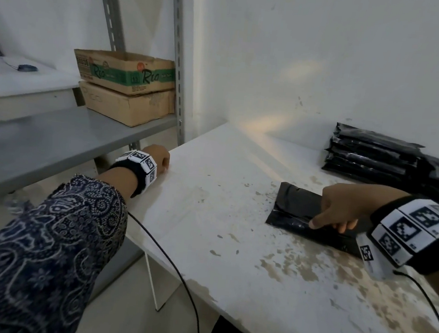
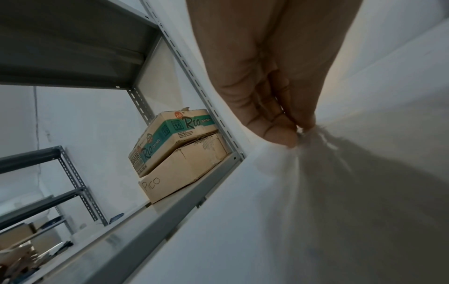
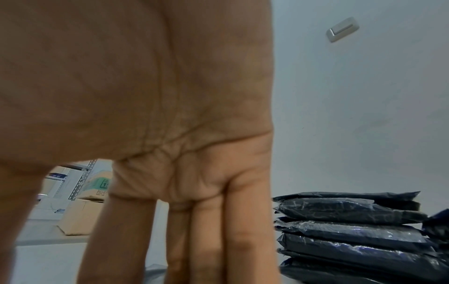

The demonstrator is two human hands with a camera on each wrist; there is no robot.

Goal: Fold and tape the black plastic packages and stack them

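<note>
A black plastic package (image 1: 297,205) lies folded on the white table (image 1: 207,231), right of the middle. My right hand (image 1: 336,216) presses down on its fold with straight fingers (image 3: 206,240); only a dark sliver of the package (image 3: 153,272) shows under them. My left hand (image 1: 158,158) is at the table's left edge. Its thumb and fingers (image 2: 295,134) pinch a thin clear strip that looks like tape. A stack of several folded black packages (image 1: 368,155) stands at the back right by the wall, also in the right wrist view (image 3: 352,230).
A grey metal shelf (image 1: 56,136) stands left of the table with two cardboard boxes (image 1: 124,83) on it. A black cable (image 1: 167,262) runs from my left wrist across the table's front edge. The tabletop is stained and worn.
</note>
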